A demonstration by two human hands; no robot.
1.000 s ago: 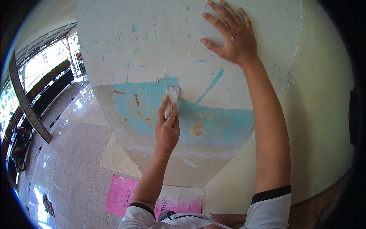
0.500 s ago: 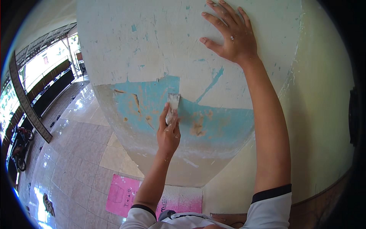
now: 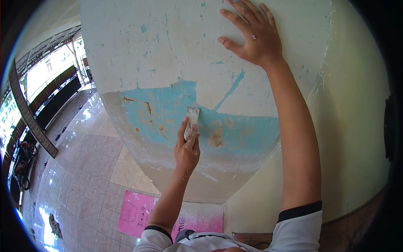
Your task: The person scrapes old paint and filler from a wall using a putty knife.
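My left hand is closed round a putty knife smeared with white, its broad blade pointing up the wall. The blade lies against a bare light-blue patch marked with brown stains and cracks. Above that patch the wall carries a pale coat of paint flecked with blue spots, and a slanting blue streak shows right of the blade. Up high, my right hand rests flat on the pale coat with fingers spread, a white speck on its back.
Below the wall, a pink cardboard sheet dusted with white lies on the tiled floor. A crumpled cloth-like thing is on the tiles at lower left. Farther left stand a slanting post and a parked motorcycle. A yellowish wall adjoins at right.
The putty knife and my left hand have shifted slightly down from the patch's upper edge. My right hand stays on the wall; the view has moved a little.
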